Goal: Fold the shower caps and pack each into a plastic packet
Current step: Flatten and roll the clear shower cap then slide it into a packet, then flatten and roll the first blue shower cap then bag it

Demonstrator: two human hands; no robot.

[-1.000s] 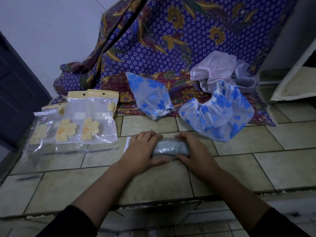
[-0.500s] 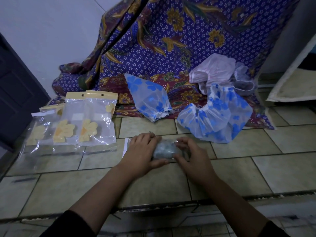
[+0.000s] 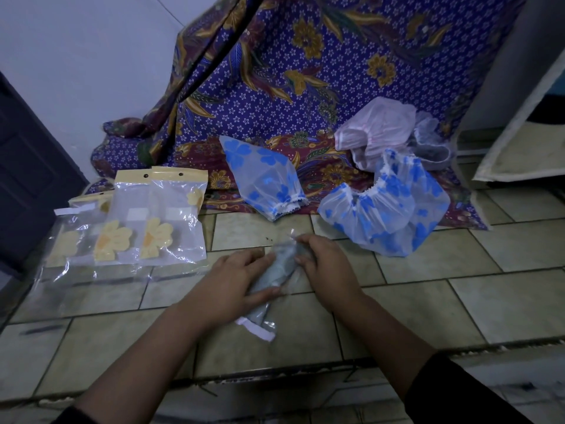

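Head view of a tiled floor [image 3: 428,304] with both hands at centre. The left hand [image 3: 235,278] lies over the left side of a clear plastic packet [image 3: 276,278], its fingers curled on top and its thumb pressed along the packet's lower edge, so that it grips the packet. The right hand [image 3: 328,270] meets the packet's upper right end, fingertips pinched closed on the plastic there. Inside the packet sits a folded grey shower cap [image 3: 279,269] (its pattern cannot be made out in the dim light); the packet lies tilted, its white-edged open flap [image 3: 256,328] pointing toward the camera and resting on the tile. To the left, a fanned stack of empty packets [image 3: 146,221] with yellow header cards and yellow flower prints lies flat on the floor, well apart from the hands. Beyond the hands, a blue-flowered shower cap [image 3: 264,175] rests on a purple floral cloth [image 3: 305,87] that hangs down the wall and spreads onto the floor. A second blue-flowered cap [image 3: 394,209] lies half on the cloth, half on the tile, with a pink cap [image 3: 376,130] just behind it and a grey cap [image 3: 432,145] beside that.
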